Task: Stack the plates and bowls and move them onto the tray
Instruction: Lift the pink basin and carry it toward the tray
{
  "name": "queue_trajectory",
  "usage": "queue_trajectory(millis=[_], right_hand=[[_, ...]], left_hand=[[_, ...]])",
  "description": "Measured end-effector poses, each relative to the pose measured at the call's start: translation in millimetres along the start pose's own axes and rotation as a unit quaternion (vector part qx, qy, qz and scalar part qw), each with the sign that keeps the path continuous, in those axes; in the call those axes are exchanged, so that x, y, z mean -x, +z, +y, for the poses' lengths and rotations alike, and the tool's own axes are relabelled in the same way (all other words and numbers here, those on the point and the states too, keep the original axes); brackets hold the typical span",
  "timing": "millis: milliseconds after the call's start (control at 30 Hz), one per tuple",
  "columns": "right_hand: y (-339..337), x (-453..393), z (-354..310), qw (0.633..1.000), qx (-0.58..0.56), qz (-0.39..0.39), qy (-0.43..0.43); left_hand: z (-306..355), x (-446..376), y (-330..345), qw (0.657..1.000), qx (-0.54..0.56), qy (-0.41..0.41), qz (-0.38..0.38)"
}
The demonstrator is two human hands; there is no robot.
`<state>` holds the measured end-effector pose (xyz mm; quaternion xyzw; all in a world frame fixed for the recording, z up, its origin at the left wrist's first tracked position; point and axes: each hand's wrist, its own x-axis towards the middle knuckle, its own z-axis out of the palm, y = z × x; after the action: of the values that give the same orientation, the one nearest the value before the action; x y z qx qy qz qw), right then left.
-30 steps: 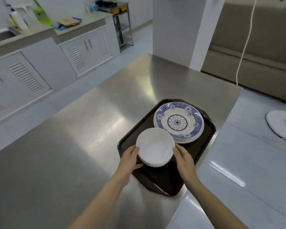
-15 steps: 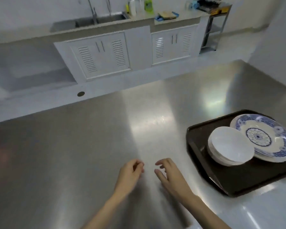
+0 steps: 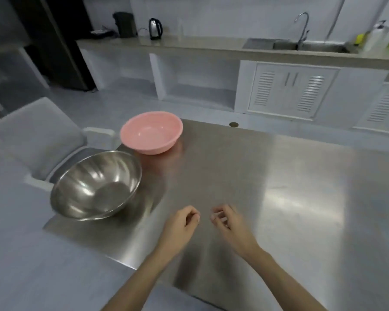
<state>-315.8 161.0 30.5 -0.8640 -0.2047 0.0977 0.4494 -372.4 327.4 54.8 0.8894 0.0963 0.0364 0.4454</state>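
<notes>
Bowls stand at the worktop's (image 3: 267, 176) left edge: a steel bowl (image 3: 96, 185) near, a pink bowl (image 3: 151, 132) at the far corner. Both hands, left hand (image 3: 182, 225) and right hand (image 3: 230, 224), hover empty, fingers loosely curled, close together.

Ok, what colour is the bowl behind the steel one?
Plain pink, seen clearly in the head view.

Two bowls are sitting on the worktop (image 3: 279, 187): one steel mixing bowl (image 3: 96, 186), one pink plastic basin (image 3: 151, 132).
</notes>
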Motion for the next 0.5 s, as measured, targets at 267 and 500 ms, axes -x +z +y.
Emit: queue_trajectory(millis=[267, 500], right_hand=[[85.8, -62.4, -83.4, 0.997, -0.05, -0.05, -0.02], [110.2, -127.1, -100.7, 0.994, -0.1, -0.039, -0.008]], left_hand=[[-61.0, -5.7, -116.0, 0.992, 0.023, -0.024, 0.119], [-80.6, -41.9, -176.6, 0.986, -0.022, -0.034, 0.163]])
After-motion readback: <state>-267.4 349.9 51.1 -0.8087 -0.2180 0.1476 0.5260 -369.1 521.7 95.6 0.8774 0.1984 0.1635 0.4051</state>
